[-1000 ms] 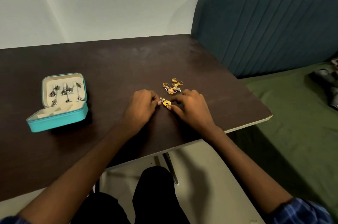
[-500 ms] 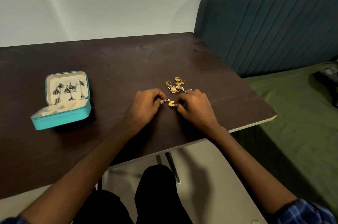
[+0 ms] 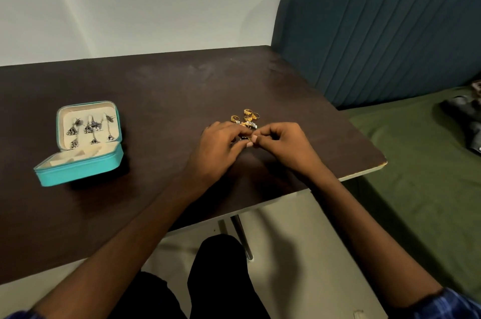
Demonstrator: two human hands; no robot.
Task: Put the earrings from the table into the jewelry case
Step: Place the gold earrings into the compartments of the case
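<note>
While both hands meet, their fingertips pinch one small gold earring (image 3: 246, 138) between them.

Left hand (image 3: 216, 150) and right hand (image 3: 282, 145) have curled in tighter than a moment ago, so the earring is now mostly hidden and looks lifted off the table (image 3: 161, 84). More gold earrings (image 3: 246, 118) wait just past the fingers at 12 o'clock. At 9 o'clock, well apart, the jewelry case (image 3: 78, 171) sits open with silver earrings (image 3: 89, 128) inside. I think carrying comes next.

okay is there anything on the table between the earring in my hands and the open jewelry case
Nothing visible. The dark table is bare between the hands, left hand and right hand, and the open teal jewelry case off to their left.
</note>
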